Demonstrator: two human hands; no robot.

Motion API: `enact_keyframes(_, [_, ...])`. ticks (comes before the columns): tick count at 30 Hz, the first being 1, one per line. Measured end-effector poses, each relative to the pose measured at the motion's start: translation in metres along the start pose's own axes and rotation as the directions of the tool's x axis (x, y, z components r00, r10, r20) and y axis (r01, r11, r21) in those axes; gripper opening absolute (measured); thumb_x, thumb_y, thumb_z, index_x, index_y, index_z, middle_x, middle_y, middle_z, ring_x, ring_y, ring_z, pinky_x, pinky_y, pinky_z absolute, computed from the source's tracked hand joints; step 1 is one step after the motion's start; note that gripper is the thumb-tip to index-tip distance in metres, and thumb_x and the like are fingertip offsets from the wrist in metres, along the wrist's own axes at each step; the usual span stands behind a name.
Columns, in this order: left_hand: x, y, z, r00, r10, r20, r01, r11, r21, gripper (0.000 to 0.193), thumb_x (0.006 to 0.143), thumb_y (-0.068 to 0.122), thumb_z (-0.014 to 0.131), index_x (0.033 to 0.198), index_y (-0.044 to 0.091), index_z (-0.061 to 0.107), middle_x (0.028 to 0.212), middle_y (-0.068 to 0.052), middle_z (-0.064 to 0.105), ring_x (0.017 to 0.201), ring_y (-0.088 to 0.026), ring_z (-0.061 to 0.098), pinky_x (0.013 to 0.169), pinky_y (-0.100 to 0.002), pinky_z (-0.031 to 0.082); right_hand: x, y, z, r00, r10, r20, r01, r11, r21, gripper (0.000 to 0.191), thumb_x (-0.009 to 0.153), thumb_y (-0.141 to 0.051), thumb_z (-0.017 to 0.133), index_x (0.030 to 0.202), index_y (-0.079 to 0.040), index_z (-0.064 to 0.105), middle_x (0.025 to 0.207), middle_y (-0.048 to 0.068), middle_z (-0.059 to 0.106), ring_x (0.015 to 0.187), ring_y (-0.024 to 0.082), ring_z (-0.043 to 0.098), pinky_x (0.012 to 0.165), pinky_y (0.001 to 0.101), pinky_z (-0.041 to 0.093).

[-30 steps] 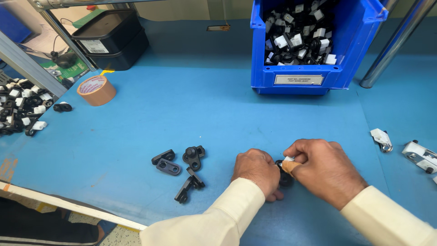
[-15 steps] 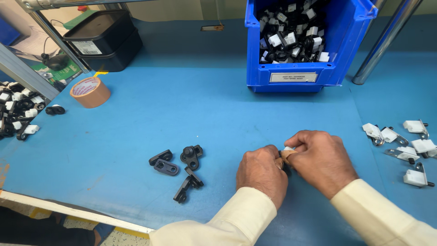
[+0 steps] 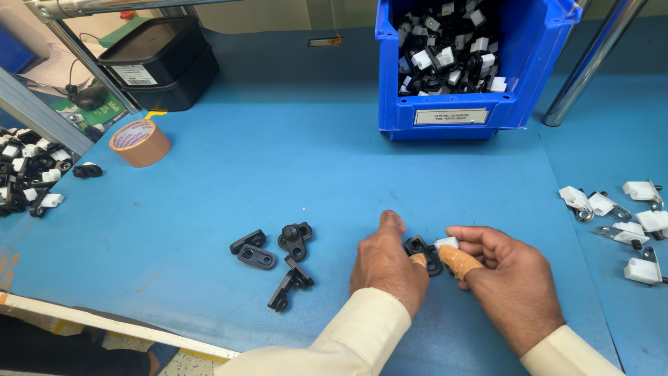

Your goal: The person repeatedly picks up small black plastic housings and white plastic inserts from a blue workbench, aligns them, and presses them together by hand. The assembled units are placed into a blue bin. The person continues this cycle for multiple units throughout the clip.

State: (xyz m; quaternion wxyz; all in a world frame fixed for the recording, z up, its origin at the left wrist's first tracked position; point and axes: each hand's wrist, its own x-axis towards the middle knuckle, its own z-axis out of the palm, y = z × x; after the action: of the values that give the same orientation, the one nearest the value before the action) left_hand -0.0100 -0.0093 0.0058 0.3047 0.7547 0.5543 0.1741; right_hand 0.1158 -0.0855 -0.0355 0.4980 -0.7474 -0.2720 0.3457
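My left hand (image 3: 387,261) and my right hand (image 3: 502,287) meet near the front of the blue table (image 3: 292,167). Between their fingertips they hold a small black plastic bracket (image 3: 423,248) with a white clip (image 3: 447,243) at its right end. Tan tape wraps my right thumb and a left fingertip. A few loose black brackets (image 3: 278,260) lie on the table just left of my left hand. Both wrists wear cream sleeves.
A blue bin (image 3: 465,63) full of black and white parts stands at the back. White clips with metal pieces (image 3: 626,219) lie at the right. A tape roll (image 3: 139,142), black trays (image 3: 156,63) and a heap of parts (image 3: 28,177) sit at the left.
The view has shifted, with the hands now lower and more to the right. The hands have opened slightly, and the black bracket with the white clip now shows between the fingertips.
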Motion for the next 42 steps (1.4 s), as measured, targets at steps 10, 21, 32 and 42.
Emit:
enact_keyframes(10, [0.007,0.005,-0.008,0.933,-0.207,0.296,0.275,0.938,-0.212,0.013,0.083,0.007,0.075,0.087,0.000,0.065,0.079,-0.014,0.076,0.069,-0.023,0.079,0.065,-0.035,0.064,-0.005,-0.005,0.006,0.984,-0.167,-0.056,0.159,0.978,-0.135,0.037,0.082,-0.006,0.077,0.119,-0.012,0.077,0.094,0.005,0.081,0.083,0.011,0.072,0.072,0.0258,0.058])
enact_keyframes(21, [0.026,0.023,-0.033,0.816,-0.230,0.530,0.148,0.970,0.194,0.015,0.090,0.009,0.069,0.093,-0.005,0.074,0.070,-0.013,0.075,0.058,-0.018,0.073,0.060,-0.033,0.064,-0.019,-0.011,0.008,0.891,-0.453,0.032,0.403,0.757,-0.514,0.041,0.078,-0.013,0.081,0.119,-0.018,0.076,0.105,0.004,0.079,0.085,0.018,0.079,0.071,0.0317,0.063])
enact_keyframes(32, [0.027,0.019,-0.034,0.806,-0.196,0.558,0.131,0.979,0.154,0.019,0.096,0.011,0.061,0.091,-0.004,0.073,0.070,-0.013,0.075,0.057,-0.017,0.072,0.054,-0.031,0.061,-0.011,0.001,0.011,0.872,-0.489,-0.011,0.446,0.805,-0.391,0.036,0.078,-0.007,0.077,0.113,-0.015,0.077,0.104,0.006,0.080,0.088,0.016,0.080,0.076,0.0305,0.063])
enact_keyframes(42, [0.036,0.018,-0.033,0.788,-0.262,0.557,0.231,0.965,0.126,0.016,0.097,0.004,0.055,0.105,0.006,0.069,0.076,-0.013,0.078,0.060,-0.017,0.074,0.054,-0.029,0.060,0.000,-0.004,0.001,0.946,-0.304,0.115,0.324,0.910,-0.259,0.032,0.081,-0.008,0.078,0.112,-0.015,0.080,0.094,0.005,0.081,0.083,0.013,0.074,0.073,0.0284,0.061])
